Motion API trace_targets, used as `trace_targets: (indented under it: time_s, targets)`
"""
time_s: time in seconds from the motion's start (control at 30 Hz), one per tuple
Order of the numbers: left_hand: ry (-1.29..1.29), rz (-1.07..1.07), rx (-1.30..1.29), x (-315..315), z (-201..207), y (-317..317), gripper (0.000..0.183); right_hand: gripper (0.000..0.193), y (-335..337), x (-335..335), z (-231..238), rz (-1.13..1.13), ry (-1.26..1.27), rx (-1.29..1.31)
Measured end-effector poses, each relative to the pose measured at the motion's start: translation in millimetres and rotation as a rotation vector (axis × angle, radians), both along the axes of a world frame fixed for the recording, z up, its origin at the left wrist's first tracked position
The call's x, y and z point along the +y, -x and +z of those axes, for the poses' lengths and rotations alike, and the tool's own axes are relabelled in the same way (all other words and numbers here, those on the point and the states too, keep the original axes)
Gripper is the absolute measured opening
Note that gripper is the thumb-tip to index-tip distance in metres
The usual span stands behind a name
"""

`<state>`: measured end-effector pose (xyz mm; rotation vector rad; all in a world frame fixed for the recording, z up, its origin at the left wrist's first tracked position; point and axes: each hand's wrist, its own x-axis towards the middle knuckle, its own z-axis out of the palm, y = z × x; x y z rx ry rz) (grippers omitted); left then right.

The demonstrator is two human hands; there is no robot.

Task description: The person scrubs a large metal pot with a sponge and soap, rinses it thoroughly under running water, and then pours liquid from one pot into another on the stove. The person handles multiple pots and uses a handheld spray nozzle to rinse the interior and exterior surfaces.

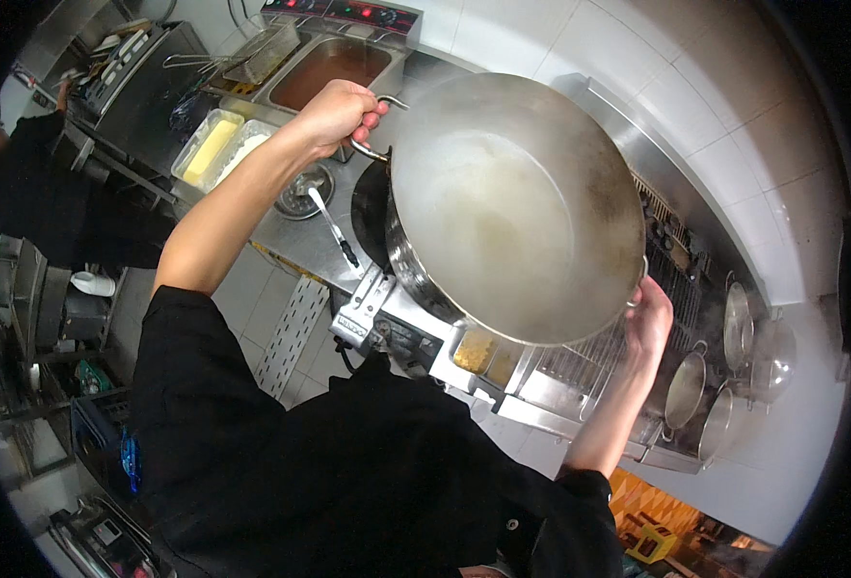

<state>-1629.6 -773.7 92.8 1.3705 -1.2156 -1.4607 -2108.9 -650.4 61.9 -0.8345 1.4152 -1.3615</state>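
Observation:
A large, wide metal pot (604,183) hangs between my two hands over the counter and stove, its mouth turned up toward me. My left hand (344,118) is closed around the loop handle on its far left side. On the near right side, my right hand (649,316) grips the opposite handle, whose middle is mostly covered by the fingers. Haze blurs the inside, where a pale yellowish patch shows at the bottom; I cannot tell how much liquid is there. Behind the pot's left wall sits a dark round pan (372,217), mostly hidden.
At the back, a fryer tank (281,94) holds brown liquid, beside a wire basket (264,53). Plastic tubs (188,164) and a metal bowl (302,204) stand left. A grill (580,371) and several strainers (686,390) lie right. Another person (35,188) is far left.

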Motion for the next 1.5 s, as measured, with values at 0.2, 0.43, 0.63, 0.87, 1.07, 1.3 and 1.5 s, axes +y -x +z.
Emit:
trace_targets:
  time_s: [0.2, 0.43, 0.63, 0.87, 1.07, 1.3, 1.5]
  targets:
    - [-0.005, 0.159, -0.028, -16.5, -39.1, -43.2, 0.015, 0.021, -49.5, -52.6, -30.9, 0.048, -0.045, -0.023]
    - [-0.014, 0.262, -0.059, -30.7, -75.1, -74.2, 0.016, 0.019, -79.3, -88.6, -62.2, 0.078, -0.099, 0.017]
    - [-0.061, 0.214, 0.02, -38.5, -109.5, -86.0, 0.013, 0.02, -87.7, -97.2, -80.0, 0.071, -0.144, 0.036]
    - [-0.065, 0.168, -0.029, -38.5, -114.1, -90.4, 0.014, 0.018, -92.0, -97.3, -77.0, 0.108, -0.119, 0.048]
    - [-0.048, 0.177, -0.05, -48.4, -117.1, -96.3, 0.015, 0.021, -97.3, -90.6, -70.9, 0.129, -0.147, 0.111]
    - [-0.042, 0.224, -0.043, -68.6, -121.5, -98.5, 0.014, 0.026, -98.8, -87.1, -73.6, 0.151, -0.147, 0.101]
    - [0.009, 0.196, -0.219, -67.0, -113.1, -99.8, 0.021, 0.035, -94.9, -62.1, -63.1, 0.063, -0.178, 0.124]
